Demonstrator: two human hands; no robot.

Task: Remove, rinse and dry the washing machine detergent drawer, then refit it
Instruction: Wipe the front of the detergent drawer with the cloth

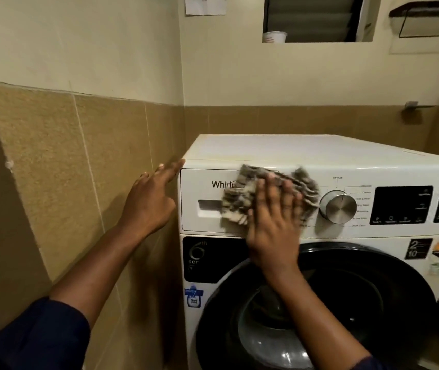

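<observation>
The detergent drawer sits flush in the top left of the white front-loading washing machine, its recessed handle slot showing. My right hand presses a grey and cream checked cloth flat against the drawer's right end and the control panel. The cloth hides part of the brand lettering. My left hand hovers open beside the machine's top left corner, fingertips almost touching the edge and holding nothing.
A silver program dial and a dark display lie right of the cloth. The round black door fills the lower front. A tiled wall stands close on the left. A white cup stands in the window opening above.
</observation>
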